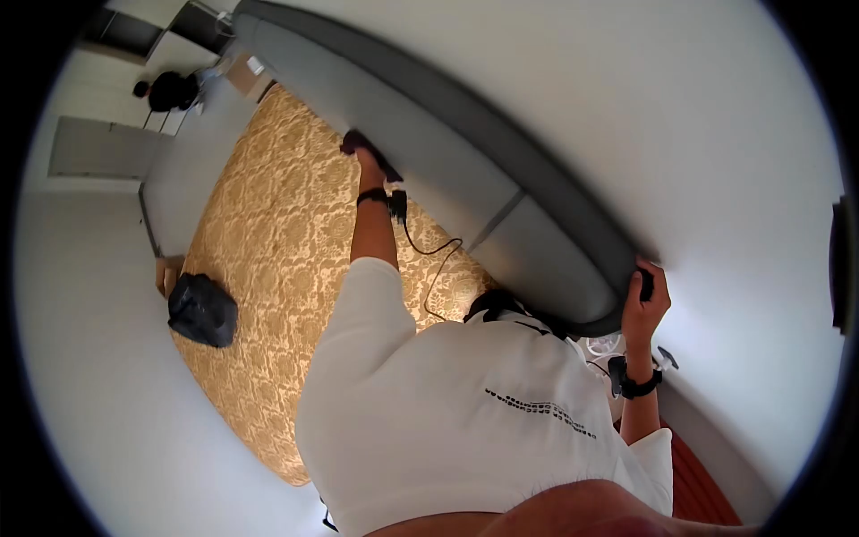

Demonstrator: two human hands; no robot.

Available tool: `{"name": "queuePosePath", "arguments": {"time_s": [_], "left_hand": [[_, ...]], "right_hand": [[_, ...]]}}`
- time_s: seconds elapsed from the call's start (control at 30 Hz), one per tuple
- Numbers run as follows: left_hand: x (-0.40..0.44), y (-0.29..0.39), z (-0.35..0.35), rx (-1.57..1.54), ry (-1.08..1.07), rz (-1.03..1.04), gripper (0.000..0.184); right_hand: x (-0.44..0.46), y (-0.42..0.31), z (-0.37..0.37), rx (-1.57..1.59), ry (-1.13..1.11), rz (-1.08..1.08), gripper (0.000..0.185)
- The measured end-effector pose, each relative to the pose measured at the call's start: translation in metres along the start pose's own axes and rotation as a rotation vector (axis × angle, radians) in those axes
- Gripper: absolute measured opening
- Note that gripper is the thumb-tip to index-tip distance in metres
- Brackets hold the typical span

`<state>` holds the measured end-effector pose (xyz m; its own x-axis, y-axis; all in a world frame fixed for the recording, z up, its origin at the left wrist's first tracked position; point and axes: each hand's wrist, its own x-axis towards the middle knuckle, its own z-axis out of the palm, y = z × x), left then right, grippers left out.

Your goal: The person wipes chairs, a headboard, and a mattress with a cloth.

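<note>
A long grey padded headboard runs diagonally from the upper left to the lower right, with a seam across its front. My left hand is closed on a dark purple cloth, which lies against the headboard's front near the bed. At the headboard's near right end is my right hand, its thumb and fingers curled round a small black thing I cannot make out. Both wrists wear black straps with small devices, and a cable hangs from the left one.
Beside the headboard lies a gold patterned mattress with a black bag on its far edge. Another person in dark clothing is at the upper left, near a cardboard box. A white wall stands behind the headboard.
</note>
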<state>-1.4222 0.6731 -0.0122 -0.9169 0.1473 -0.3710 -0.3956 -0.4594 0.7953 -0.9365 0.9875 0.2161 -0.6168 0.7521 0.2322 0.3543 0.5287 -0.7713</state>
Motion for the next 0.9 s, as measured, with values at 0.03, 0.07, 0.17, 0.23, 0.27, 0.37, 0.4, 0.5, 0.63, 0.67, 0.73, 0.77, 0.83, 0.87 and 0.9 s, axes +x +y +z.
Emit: {"name": "queuePosePath", "arguments": {"time_s": [0.03,0.07,0.17,0.23,0.27,0.37,0.4,0.5,0.63,0.67,0.73,0.77,0.83,0.87,0.9], "left_hand": [[-0.013,-0.015,-0.006,-0.032,0.013,-0.081,0.091],[-0.024,-0.035,-0.009,-0.045,0.034,-0.127,0.092],[-0.08,-0.118,-0.023,0.005,0.173,-0.039,0.081],[-0.077,-0.123,-0.028,-0.008,0.175,-0.01,0.079],[-0.076,-0.125,-0.029,-0.02,0.173,0.016,0.076],[-0.062,-0.127,-0.038,-0.074,0.15,0.136,0.066],[-0.048,-0.125,-0.043,-0.106,0.125,0.205,0.062],[0.014,-0.054,-0.026,-0.18,-0.005,0.593,0.038],[0.038,0.069,0.019,0.212,-0.132,0.728,0.037],[0.034,0.094,0.036,0.401,-0.158,0.874,0.037],[0.01,0.12,0.075,0.673,-0.21,1.068,0.048],[-0.015,0.127,0.1,0.856,-0.297,1.128,0.055],[-0.051,0.111,0.122,1.047,-0.409,1.173,0.064],[-0.064,0.098,0.128,1.231,-0.246,1.074,0.07],[-0.076,0.09,0.132,1.406,-0.081,0.969,0.077]], "right_hand": [[-0.001,-0.003,0.0,-0.014,0.009,-0.018,0.016],[-0.001,-0.003,0.0,-0.027,0.0,0.001,0.017],[-0.006,-0.006,-0.003,-0.059,-0.014,0.019,0.017],[-0.01,-0.001,-0.001,-0.065,-0.009,0.013,0.017],[-0.012,0.0,0.0,-0.071,-0.001,0.01,0.018],[-0.016,-0.007,0.0,-0.103,-0.01,0.01,0.018],[-0.016,-0.008,-0.001,-0.104,-0.007,0.003,0.018],[-0.016,-0.008,-0.003,-0.118,-0.02,-0.007,0.019],[-0.016,-0.012,-0.002,-0.138,-0.015,-0.05,0.018],[-0.015,-0.013,-0.002,-0.135,-0.008,-0.059,0.018],[-0.015,-0.013,-0.002,-0.135,-0.004,-0.075,0.018],[-0.016,-0.014,-0.002,-0.138,0.002,-0.089,0.018],[-0.014,-0.012,-0.002,-0.148,0.013,-0.091,0.018],[-0.015,-0.012,-0.002,-0.16,0.021,-0.096,0.018],[-0.018,-0.011,-0.004,-0.162,0.031,-0.075,0.018]]}}
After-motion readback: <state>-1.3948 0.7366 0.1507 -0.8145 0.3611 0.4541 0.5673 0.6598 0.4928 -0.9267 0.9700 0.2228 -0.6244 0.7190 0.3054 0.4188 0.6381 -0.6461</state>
